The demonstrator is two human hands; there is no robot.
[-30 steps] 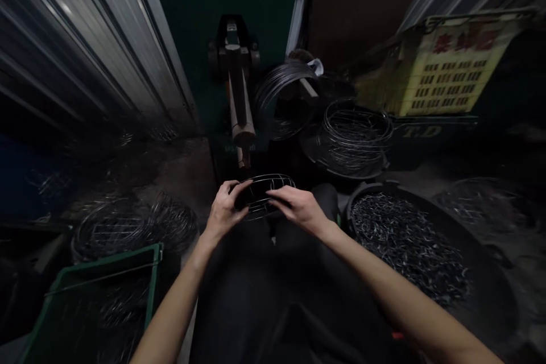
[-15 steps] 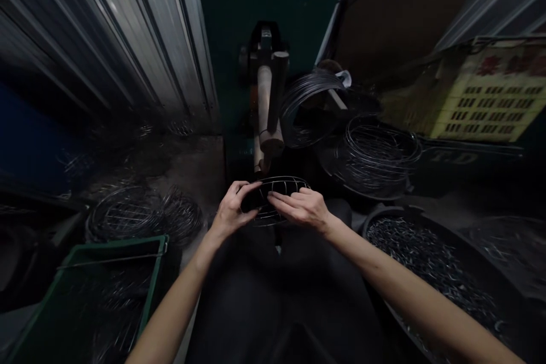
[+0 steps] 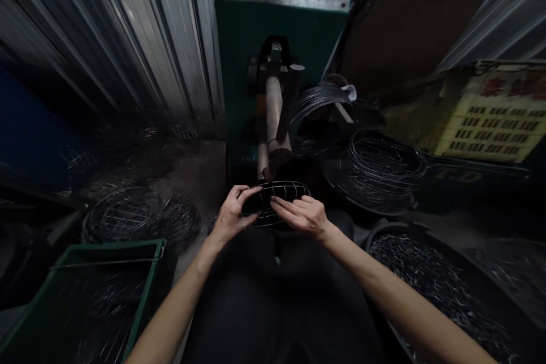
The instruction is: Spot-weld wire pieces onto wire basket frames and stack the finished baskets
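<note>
A round cage-like wire frame (image 3: 292, 184), with two rings joined by short cross wires, is held low in front of my lap. My left hand (image 3: 228, 215) grips its left side, thumb below and fingers above. My right hand (image 3: 307, 216) is closed at the right side, its index finger reaching in to a cross wire near the middle. Just beyond the frame are the thick metal arms (image 3: 276, 114) of a green machine (image 3: 239, 28); the lower arm's tip is close to the top ring. Whether they touch, I cannot tell.
A green crate (image 3: 147, 290) with wire pieces stands at left, wire rings (image 3: 123, 213) behind it. At right are a wide dark tub (image 3: 375, 230) of short metal bits, loose wire hoops (image 3: 384, 168), a hanging wire coil (image 3: 318, 99) and a yellow crate (image 3: 490, 131).
My view has tilted slightly, so the machine sits lower and further right. A red light now glows on its panel. Both hands stay on the wire frame, with little change in grip.
</note>
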